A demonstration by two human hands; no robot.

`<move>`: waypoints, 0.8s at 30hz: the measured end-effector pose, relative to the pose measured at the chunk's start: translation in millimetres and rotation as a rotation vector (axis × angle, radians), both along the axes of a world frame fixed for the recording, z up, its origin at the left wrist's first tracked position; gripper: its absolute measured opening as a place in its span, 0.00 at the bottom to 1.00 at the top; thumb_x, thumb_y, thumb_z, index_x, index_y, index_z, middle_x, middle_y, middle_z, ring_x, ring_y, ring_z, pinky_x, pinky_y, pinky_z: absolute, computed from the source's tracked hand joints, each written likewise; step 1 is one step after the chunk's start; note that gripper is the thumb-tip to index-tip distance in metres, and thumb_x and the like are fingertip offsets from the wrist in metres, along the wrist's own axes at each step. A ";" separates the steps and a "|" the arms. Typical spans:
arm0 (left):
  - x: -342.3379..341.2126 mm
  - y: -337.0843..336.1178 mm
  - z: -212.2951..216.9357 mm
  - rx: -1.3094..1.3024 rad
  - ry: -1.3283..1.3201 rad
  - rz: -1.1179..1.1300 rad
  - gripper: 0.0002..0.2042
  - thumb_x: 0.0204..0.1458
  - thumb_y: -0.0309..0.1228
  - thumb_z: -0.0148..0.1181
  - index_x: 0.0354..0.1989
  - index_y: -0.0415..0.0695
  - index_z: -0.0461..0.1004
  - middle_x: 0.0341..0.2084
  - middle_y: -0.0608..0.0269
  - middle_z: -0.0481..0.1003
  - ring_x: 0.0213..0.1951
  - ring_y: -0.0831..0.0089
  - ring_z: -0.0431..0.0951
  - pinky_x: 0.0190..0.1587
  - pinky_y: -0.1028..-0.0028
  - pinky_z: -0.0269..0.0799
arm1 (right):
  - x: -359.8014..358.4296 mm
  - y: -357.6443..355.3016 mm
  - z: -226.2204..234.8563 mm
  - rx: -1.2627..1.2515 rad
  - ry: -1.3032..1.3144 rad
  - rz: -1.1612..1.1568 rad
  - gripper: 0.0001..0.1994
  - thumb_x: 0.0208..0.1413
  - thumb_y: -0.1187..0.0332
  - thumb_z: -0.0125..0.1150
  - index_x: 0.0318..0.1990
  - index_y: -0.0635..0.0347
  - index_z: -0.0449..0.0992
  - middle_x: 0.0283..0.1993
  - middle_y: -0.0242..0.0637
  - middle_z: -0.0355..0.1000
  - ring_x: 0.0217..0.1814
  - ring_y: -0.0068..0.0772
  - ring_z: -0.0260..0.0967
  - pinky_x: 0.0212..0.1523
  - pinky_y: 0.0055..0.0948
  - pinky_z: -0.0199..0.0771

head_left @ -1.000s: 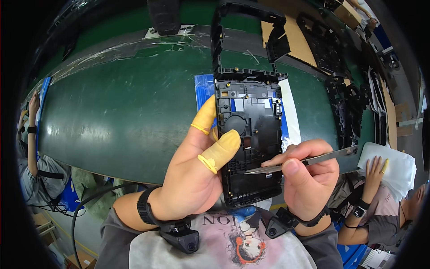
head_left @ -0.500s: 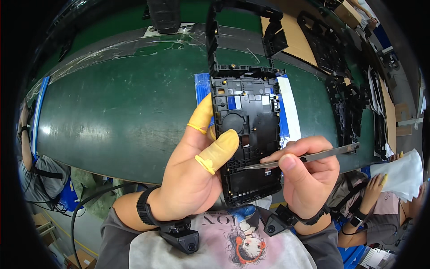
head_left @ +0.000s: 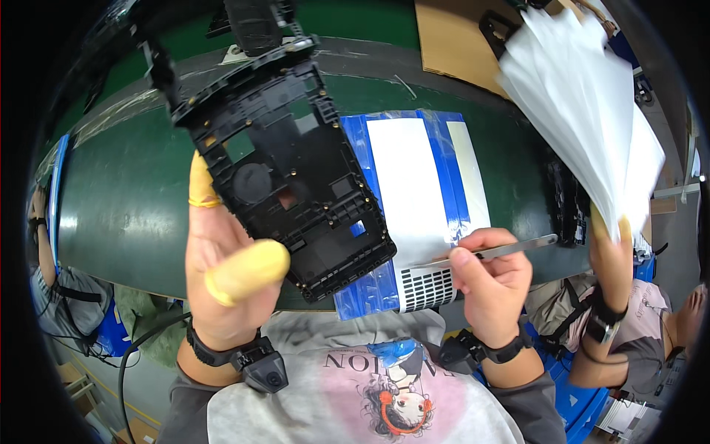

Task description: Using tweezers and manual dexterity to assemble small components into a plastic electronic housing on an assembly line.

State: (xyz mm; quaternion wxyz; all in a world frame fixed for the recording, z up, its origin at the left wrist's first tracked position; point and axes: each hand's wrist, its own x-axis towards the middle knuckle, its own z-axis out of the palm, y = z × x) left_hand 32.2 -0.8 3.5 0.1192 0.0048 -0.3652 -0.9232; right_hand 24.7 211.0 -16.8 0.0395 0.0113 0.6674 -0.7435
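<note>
My left hand, with yellow finger cots on the thumb and a finger, grips the left edge of a black plastic housing with small brass inserts. The housing is tilted above the table, its open frame end pointing to the far left. Between thumb and fingers, my right hand pinches metal tweezers. The tweezer tips lie over a white backing sheet, just above the rows of small black stickers at its near end. Blue plastic lies beneath and beside that sheet.
A green work table spans the view. At the right, a co-worker's hand holds up a fan of white sheets. Black parts and cardboard lie toward the right and far side. Another person's arm shows at far left.
The housing has swung left and tilted, uncovering the sticker sheet. My right hand has moved slightly left and down with the tweezers, away from the housing. The co-worker's white sheets have risen.
</note>
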 end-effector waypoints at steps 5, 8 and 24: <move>-2.0 -12.7 -16.5 0.138 0.063 -0.142 0.19 0.53 0.33 0.36 0.54 0.43 0.49 0.48 0.58 0.60 0.48 0.65 0.63 0.48 0.65 0.61 | 1.2 -0.1 -3.8 0.041 0.028 0.004 0.06 0.43 0.79 0.54 0.31 0.68 0.66 0.25 0.35 0.68 0.24 0.17 0.65 0.20 0.11 0.63; -3.0 -5.5 -9.6 0.141 -0.064 -0.105 0.20 0.55 0.39 0.33 0.52 0.41 0.52 0.48 0.59 0.60 0.48 0.65 0.62 0.50 0.64 0.59 | 1.4 0.4 -5.6 0.040 -0.006 0.019 0.06 0.44 0.79 0.54 0.31 0.68 0.66 0.25 0.35 0.68 0.24 0.17 0.66 0.20 0.11 0.63; -3.3 17.8 5.4 0.039 -0.162 -0.141 0.17 0.52 0.28 0.41 0.52 0.43 0.53 0.43 0.60 0.63 0.44 0.71 0.66 0.45 0.69 0.65 | 3.3 7.2 25.2 -0.181 0.109 -0.034 0.06 0.43 0.81 0.51 0.30 0.66 0.63 0.22 0.39 0.66 0.19 0.21 0.63 0.19 0.14 0.61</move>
